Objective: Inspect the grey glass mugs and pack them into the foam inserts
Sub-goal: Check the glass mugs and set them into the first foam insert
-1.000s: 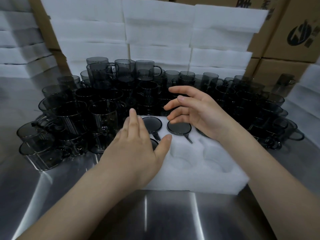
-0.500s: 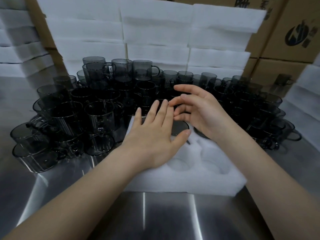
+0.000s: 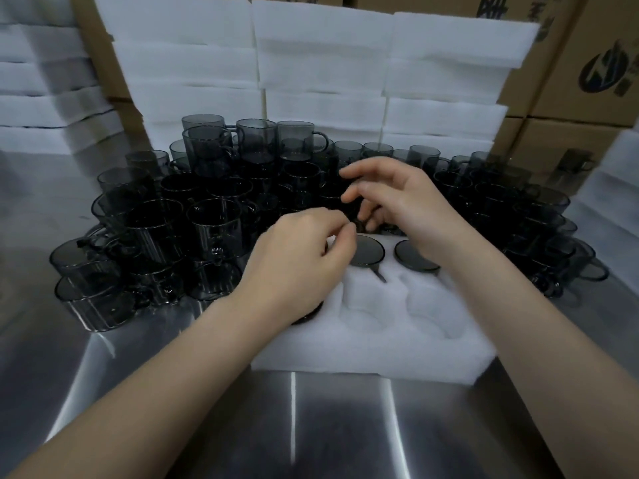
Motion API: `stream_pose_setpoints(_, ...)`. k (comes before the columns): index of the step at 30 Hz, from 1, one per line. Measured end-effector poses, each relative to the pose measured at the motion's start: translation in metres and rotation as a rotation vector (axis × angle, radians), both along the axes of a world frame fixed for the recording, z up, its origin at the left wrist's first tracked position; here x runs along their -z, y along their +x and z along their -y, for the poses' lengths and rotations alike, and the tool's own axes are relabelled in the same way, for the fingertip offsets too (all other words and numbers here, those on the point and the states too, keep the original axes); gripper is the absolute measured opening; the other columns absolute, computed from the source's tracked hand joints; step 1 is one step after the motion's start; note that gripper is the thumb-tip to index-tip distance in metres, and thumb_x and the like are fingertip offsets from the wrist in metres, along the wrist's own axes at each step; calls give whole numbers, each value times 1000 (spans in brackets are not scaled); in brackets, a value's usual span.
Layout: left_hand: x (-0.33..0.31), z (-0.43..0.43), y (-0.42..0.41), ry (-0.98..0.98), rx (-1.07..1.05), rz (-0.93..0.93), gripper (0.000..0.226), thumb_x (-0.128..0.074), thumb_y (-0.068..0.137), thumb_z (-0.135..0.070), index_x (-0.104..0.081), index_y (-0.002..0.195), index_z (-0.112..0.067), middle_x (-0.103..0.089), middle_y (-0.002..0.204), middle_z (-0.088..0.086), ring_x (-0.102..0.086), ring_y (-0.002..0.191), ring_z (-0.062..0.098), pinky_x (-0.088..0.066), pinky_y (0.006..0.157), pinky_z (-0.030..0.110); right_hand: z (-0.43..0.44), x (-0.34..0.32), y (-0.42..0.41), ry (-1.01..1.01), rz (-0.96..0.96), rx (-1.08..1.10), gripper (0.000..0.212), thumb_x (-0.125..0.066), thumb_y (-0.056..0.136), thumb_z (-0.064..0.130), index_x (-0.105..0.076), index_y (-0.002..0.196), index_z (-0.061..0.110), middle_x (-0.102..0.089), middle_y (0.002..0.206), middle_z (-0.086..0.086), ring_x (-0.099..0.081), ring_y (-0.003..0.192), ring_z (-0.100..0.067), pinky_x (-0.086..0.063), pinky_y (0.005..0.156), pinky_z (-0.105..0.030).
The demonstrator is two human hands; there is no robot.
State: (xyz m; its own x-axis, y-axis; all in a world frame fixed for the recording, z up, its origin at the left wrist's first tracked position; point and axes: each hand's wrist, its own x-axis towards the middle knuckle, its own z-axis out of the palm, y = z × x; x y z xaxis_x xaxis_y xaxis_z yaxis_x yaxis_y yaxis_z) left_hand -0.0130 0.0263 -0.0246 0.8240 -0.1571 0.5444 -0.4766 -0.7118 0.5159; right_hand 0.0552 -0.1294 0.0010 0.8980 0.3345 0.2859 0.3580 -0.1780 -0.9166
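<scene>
A white foam insert (image 3: 380,337) lies on the steel table in front of me. Grey glass mugs sit sunk in its back pockets, one (image 3: 369,252) in the middle and one (image 3: 413,260) to its right. A third dark mug (image 3: 308,314) peeks out under my left wrist. My left hand (image 3: 304,261) hovers over the insert's back left with its fingers curled and thumb against the fingertips; what lies under it is hidden. My right hand (image 3: 403,200) reaches over the back edge, fingers spread and loosely bent, its lower fingertips at the loose mugs (image 3: 214,223) crowded behind.
Several loose grey mugs ring the insert from left (image 3: 90,281) to right (image 3: 553,243), some stacked. Stacks of white foam (image 3: 321,67) and cardboard boxes (image 3: 587,63) stand behind them. Bare steel table (image 3: 294,426) lies in front of the insert.
My left hand moved from flat on the insert's left side up to its back edge and curled its fingers. My right hand's fingers bent and dipped toward the mugs behind the insert.
</scene>
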Motion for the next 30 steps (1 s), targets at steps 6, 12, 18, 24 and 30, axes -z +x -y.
stream_pose_setpoints(6, -11, 4, 3, 216, 215, -8, 31, -48, 87, -35, -69, 83, -13, -65, 78, -1, -59, 81, 22, -49, 72, 42, -47, -38, -16, -442, 237, -282, 26, -55, 97, 12, -64, 118, 23, -66, 94, 0, -59, 80, -4, -47, 80, -16)
stream_pose_setpoints(12, 8, 9, 8, 354, 184, -306, 62, -33, 77, -59, -55, 128, -32, -62, 121, -11, -44, 97, -1, -29, 80, 19, -95, -32, -19, -946, 437, -368, 40, -57, 95, 23, -55, 135, 29, -61, 102, 25, -42, 84, 8, -30, 68, 5)
stream_pose_setpoints(18, 13, 7, 11, 274, 227, -360, 46, -37, 79, -57, -64, 111, -36, -62, 93, -26, -44, 88, -7, -30, 80, 11, -102, -23, -14, -919, 558, -286, 17, -57, 93, 20, -69, 104, 24, -69, 104, 10, -60, 97, -10, -47, 89, -34)
stream_pose_setpoints(24, 5, 6, 13, 82, 247, -109, 19, -55, 88, -33, -69, 97, -25, -68, 89, -13, -58, 84, 4, -50, 77, 27, -70, -43, -17, -657, 540, -207, 12, -63, 91, 15, -71, 99, 17, -68, 94, 9, -58, 87, -1, -44, 84, -18)
stream_pose_setpoints(30, -12, -2, 10, -252, -35, 280, 14, -51, 78, -22, -60, 73, -13, -58, 65, -3, -53, 61, 17, -45, 58, 36, -12, -38, -8, -156, 305, 16, 23, -63, 90, 5, -63, 80, 25, -66, 80, 5, -68, 83, -23, -56, 81, -36)
